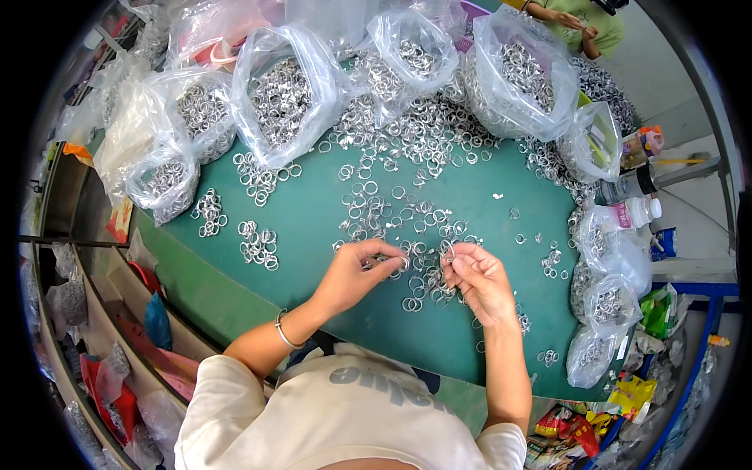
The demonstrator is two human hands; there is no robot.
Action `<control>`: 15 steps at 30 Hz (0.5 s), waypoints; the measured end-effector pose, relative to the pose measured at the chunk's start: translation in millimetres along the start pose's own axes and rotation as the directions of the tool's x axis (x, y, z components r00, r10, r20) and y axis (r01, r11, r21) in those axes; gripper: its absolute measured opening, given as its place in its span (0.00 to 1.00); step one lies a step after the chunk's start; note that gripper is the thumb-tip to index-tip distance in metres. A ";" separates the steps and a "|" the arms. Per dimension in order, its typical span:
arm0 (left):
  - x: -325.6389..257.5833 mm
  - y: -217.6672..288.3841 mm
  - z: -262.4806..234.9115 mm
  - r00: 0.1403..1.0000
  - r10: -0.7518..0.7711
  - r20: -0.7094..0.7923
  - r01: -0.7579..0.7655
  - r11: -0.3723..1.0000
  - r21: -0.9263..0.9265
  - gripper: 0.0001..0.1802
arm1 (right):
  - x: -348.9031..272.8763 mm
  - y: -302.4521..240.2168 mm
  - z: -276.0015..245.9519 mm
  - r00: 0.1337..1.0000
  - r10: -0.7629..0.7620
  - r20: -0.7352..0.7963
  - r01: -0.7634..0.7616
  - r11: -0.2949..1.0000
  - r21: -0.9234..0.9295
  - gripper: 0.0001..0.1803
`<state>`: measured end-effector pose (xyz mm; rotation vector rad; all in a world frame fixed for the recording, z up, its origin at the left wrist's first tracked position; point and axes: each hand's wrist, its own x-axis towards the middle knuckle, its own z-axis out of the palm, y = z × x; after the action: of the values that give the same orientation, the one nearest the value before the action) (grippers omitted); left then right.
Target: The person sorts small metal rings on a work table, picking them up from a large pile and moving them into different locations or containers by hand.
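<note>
Over the green table both my hands work close together among loose silver rings. My left hand has its thumb and fingers pinched on a small ring. Just to its right, my right hand pinches another ring between thumb and forefinger, held upright. Below and between the hands lies a scatter of silver rings. Farther off, a loose spread of rings runs up to a large heap at the back.
Clear plastic bags of rings, such as a big one and another, line the far edge. Small ring piles sit at the left. On the right stand a plastic bottle and more bags. Another person's hands show at the top right.
</note>
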<state>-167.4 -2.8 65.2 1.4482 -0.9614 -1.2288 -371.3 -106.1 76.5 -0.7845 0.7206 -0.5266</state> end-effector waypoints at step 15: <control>-7.2 5.0 3.9 0.999 -0.010 0.042 0.010 1.000 0.017 0.09 | -8.7 13.3 21.1 0.843 -0.527 -0.108 0.368 0.711 -0.600 0.18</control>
<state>-172.4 2.3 71.6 1.4473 -0.9961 -1.2653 -359.0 -82.9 79.9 -1.4921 0.9633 -0.9054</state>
